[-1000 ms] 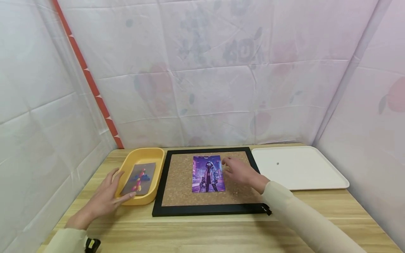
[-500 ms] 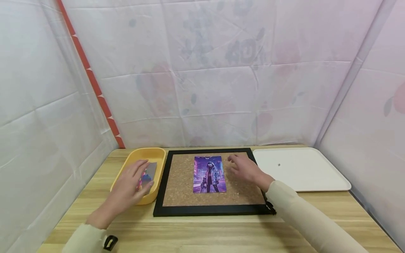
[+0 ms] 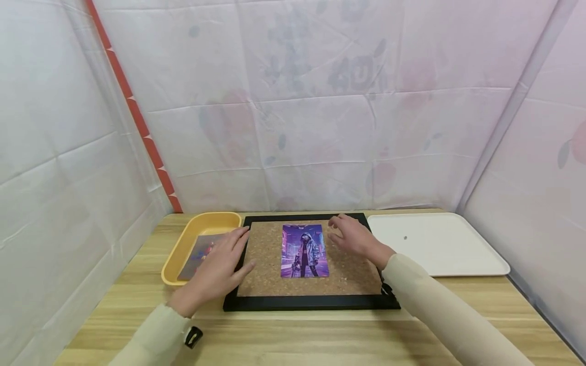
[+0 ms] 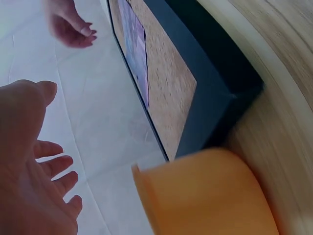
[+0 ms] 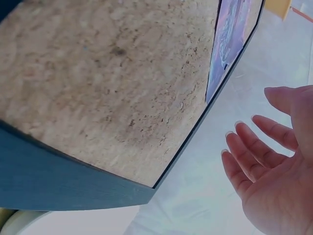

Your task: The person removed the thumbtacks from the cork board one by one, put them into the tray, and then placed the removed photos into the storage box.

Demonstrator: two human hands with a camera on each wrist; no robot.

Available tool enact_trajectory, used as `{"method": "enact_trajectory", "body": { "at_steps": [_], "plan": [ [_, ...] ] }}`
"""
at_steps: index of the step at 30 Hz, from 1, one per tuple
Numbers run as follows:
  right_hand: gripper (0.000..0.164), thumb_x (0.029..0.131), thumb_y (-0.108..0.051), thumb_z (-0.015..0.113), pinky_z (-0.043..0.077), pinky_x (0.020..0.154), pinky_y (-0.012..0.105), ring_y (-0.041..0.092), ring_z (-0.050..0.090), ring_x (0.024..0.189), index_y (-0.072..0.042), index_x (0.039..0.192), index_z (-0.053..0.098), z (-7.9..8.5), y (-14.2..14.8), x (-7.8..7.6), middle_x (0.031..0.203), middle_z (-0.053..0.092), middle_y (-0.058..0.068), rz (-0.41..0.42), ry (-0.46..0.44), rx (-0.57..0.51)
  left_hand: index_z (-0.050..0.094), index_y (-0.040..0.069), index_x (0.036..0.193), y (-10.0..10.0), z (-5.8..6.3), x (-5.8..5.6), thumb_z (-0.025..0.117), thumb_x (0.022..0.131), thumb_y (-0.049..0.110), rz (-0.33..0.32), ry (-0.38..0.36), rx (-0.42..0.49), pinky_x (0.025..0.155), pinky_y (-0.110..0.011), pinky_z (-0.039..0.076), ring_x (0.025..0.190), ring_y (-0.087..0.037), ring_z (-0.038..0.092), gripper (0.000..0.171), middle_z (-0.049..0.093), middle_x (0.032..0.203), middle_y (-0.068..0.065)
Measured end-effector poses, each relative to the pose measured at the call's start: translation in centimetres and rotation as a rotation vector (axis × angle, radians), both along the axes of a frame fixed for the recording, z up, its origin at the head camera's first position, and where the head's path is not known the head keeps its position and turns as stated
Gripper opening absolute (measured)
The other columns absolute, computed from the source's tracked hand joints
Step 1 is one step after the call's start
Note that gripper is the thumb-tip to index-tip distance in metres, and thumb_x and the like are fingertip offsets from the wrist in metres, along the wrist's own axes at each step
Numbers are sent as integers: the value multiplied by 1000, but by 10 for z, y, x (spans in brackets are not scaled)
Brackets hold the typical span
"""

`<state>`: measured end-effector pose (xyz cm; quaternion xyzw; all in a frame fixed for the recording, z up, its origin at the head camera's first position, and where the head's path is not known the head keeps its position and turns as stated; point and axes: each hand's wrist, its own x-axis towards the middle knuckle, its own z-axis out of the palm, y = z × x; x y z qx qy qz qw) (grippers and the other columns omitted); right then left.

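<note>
A purple picture card (image 3: 304, 251) with a hooded figure lies on the black-framed cork board (image 3: 261, 272). Over the board's left edge hovers my left hand (image 3: 214, 274), its fingers extended and holding nothing. Both wrist views show empty palms with relaxed fingers. To the right of the card, above the cork, is my right hand (image 3: 357, 240), apart from the card and loosely bent. A second card (image 3: 194, 262), grey with coloured shapes, lies in the yellow bin (image 3: 170, 256); my left hand hides part of it and of the bin.
At the board's right stands a white tray (image 3: 439, 244) with one small dark speck in it. White patterned cloth (image 3: 311, 132) hangs behind and at both sides. The wooden table (image 3: 297, 335) runs along the front.
My left hand has left the yellow bin's left side and moved right across it to the board's left edge, empty. My right hand stays almost in place, slightly farther from the purple card.
</note>
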<state>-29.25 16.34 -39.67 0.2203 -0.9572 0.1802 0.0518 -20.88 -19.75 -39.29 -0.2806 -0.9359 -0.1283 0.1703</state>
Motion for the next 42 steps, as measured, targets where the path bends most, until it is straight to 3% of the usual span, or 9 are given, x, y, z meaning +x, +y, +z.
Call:
{"method": "enact_trajectory", "body": {
  "at_steps": [5,18,27,38,42],
  "plan": [
    [35,102,-22,64,54,94,52,33,63,112,0,129,63,2,-1,-4,123,64,17,2,-14,2,34,-8,155,13,-5,-5,63,103,35,-11,-52,3,122,-57,24,150,-40,32,74,32,163,-23],
    [34,103,-22,62,53,96,51,34,63,113,1,128,63,9,-8,-18,121,64,19,21,-13,-16,31,-9,156,49,-11,-18,55,106,40,-40,-144,-42,123,-53,24,151,-41,30,74,30,163,-26],
    [34,104,-25,61,53,97,50,33,62,113,-1,128,63,12,-14,-22,120,63,16,20,-46,-12,29,-5,158,60,-21,-26,53,105,44,-40,-199,-89,124,-54,19,152,-40,27,76,28,164,-24],
    [36,104,-25,62,52,99,50,33,62,115,0,129,63,10,-25,-32,123,64,16,25,-67,1,27,-2,160,74,-32,-34,52,105,46,-39,-327,-148,124,-60,15,153,-46,18,77,23,167,-23],
    [37,104,-23,61,51,101,50,34,61,117,1,131,62,9,-32,-36,124,64,17,38,-65,-12,24,0,161,76,-39,-41,50,105,49,-10,-379,-174,124,-61,14,155,-44,15,79,18,169,-21]
  ]
}}
